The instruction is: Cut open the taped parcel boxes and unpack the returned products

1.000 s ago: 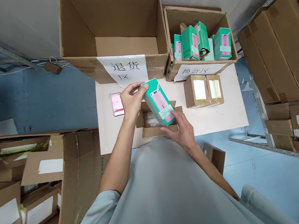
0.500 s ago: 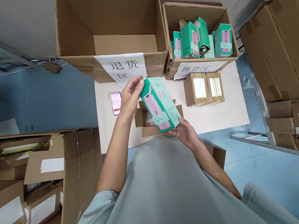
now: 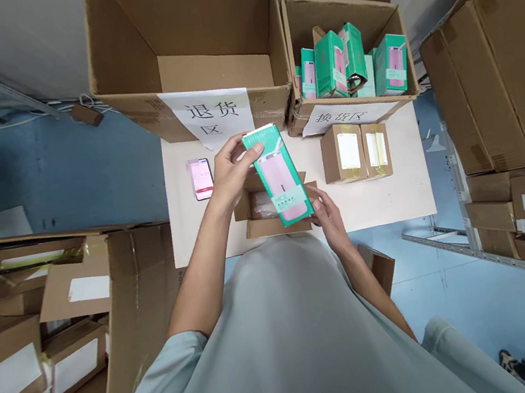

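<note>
A green product box (image 3: 280, 180) with a pink device printed on its front is held up, slightly tilted, in front of my body. My left hand (image 3: 231, 169) grips its upper left corner, thumb lying on the printed face. At the lower right edge, my right hand (image 3: 329, 215) has its fingers curled against the box, the fingertips partly behind it. Below the product box, a small open carton (image 3: 272, 226) stands on the table, with clear plastic wrapping (image 3: 263, 206) inside; the product box hides part of it.
A large carton (image 3: 215, 73) and a carton of green boxes (image 3: 353, 104) stand at the table's back. Two small sealed cartons (image 3: 356, 151) sit right, a phone (image 3: 201, 180) left. A big carton of parcels (image 3: 135, 314) is at left; shelving (image 3: 468, 241) at right.
The green box has turned so its printed front faces me and its side panel no longer shows. My right hand has shifted slightly around its lower right edge.
</note>
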Motion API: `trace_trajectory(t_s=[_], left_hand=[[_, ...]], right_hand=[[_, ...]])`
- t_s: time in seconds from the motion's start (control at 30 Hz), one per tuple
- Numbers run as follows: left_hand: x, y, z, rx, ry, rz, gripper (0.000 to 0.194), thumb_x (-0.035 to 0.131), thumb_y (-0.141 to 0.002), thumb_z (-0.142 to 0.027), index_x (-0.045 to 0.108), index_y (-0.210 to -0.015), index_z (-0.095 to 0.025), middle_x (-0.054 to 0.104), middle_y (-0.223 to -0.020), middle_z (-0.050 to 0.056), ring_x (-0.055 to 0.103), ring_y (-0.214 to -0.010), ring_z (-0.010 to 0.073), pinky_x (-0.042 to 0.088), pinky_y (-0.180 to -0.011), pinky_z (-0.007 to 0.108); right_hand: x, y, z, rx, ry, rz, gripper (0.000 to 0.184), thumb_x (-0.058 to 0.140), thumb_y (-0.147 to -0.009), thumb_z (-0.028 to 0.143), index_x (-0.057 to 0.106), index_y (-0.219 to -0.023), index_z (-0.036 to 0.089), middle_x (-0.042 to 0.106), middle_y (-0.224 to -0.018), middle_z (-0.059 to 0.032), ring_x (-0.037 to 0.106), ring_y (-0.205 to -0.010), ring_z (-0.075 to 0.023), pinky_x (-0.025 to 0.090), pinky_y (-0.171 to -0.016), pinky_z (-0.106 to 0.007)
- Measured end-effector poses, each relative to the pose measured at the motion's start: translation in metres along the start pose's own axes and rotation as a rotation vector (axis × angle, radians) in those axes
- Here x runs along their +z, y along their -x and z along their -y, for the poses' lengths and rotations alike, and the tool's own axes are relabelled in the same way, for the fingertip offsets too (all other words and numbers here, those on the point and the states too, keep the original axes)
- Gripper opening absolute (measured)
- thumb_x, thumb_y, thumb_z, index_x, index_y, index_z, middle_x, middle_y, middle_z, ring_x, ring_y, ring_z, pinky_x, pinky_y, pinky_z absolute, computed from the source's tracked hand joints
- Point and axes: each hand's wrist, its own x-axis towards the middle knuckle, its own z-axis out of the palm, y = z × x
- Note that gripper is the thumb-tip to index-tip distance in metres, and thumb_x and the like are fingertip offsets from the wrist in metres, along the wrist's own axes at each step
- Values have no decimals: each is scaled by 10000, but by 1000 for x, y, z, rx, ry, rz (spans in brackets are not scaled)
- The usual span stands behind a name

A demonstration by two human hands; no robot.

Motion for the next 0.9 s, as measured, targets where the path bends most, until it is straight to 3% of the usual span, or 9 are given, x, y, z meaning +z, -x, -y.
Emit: trace_trajectory(t_s=[0.1, 0.3, 0.47, 0.6, 0.73, 0.8, 0.9], left_hand=[[3, -1, 0, 9, -31, -24, 694, 967, -760, -752, 764, -1231, -283, 819, -1311, 108, 782, -1235, 353, 680, -822, 385], [7, -4, 1, 32, -60, -30, 685, 972, -770, -736, 761, -1226, -270, 812, -1320, 121, 787, -1234, 366, 702, -881, 442], [8, -8, 8, 22, -61, -68, 730, 990, -739, -749, 768, -1241, -268, 800, -1328, 120, 801, -1185, 337, 699, -908, 438], [10, -11, 13, -7, -51, -98, 725, 995, -741, -737, 766, -1249, -275, 789, -1358, 115, 805, -1129, 308, 698, -868, 404], [10, -11, 11, 26, -90, -70, 736, 992, -754, -749, 749, -1261, -274, 767, -1387, 109, 801, -1125, 298, 689, -906, 401], [9, -11, 9, 44, -108, -54, 737, 963, -778, -789, 752, -1258, -271, 773, -1357, 110, 793, -1154, 309, 677, -940, 414], [5, -14, 6, 93, -140, -56, 713, 886, -835, -850, 781, -1225, -262, 792, -1310, 115, 766, -1222, 315, 651, -1027, 435]], right_hand=[[-5, -2, 6, -120, 168, -49, 797, 862, -903, 771, 671, -1535, 325, 764, -1530, -117, 781, -1279, -306, 685, -1018, -436], [-2, -3, 4, -187, 302, -63, 641, 794, -1016, 681, 682, -1534, 320, 738, -1578, -115, 807, -1227, -298, 690, -993, -445], [8, 6, 8, -391, 600, -181, 718, 899, -946, 600, 678, -1571, 325, 695, -1595, -141, 665, -1482, -376, 628, -1194, -568], [14, 7, 4, -399, 727, -175, 622, 853, -976, 607, 708, -1528, 359, 621, -1674, -123, 532, -1629, -402, 617, -1228, -604], [17, 4, -2, -360, 693, -172, 530, 762, -1030, 600, 722, -1496, 350, 560, -1729, -124, 477, -1676, -398, 594, -1256, -622], [17, 3, -1, -358, 604, -197, 554, 805, -995, 596, 736, -1476, 331, 598, -1685, -135, 571, -1595, -386, 614, -1234, -586], [15, 2, 4, -264, 323, -189, 592, 871, -941, 608, 752, -1432, 301, 720, -1530, -130, 742, -1341, -332, 690, -1079, -498]])
